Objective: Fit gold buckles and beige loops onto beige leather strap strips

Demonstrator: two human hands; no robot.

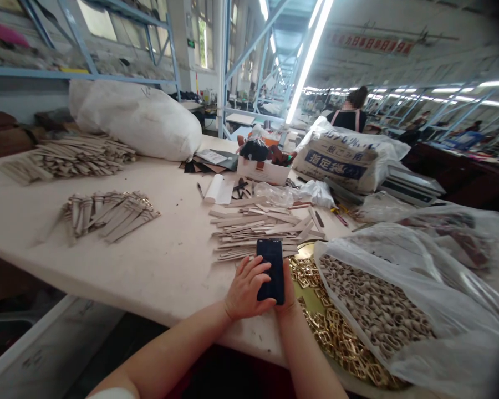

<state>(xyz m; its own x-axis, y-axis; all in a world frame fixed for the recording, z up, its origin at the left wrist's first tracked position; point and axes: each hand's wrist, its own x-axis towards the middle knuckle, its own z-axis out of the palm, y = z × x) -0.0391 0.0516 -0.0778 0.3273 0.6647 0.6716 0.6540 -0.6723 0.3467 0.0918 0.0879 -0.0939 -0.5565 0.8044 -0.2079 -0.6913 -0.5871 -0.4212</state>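
A dark smartphone (271,271) is held upright over the table edge. My right hand (288,288) is closed around its right side, most of its fingers hidden behind the phone. My left hand (247,288) lies over the left part of the screen, fingers outstretched and apart, thumb along the lower edge. Just beyond the phone is a loose pile of beige strips (253,227). Right of my hands, a gold-coloured tray (305,250) holds many gold metal buckles (341,338). Next to them a clear plastic bag (432,277) contains small rolled beige loops (374,305).
Strips with metal fittings (112,213) and a larger strip stack (83,155) lie to the left. Behind are a white sack (137,119), a white box (261,169) with dark scraps, and a printed bag (345,155). A person (349,113) is farther back.
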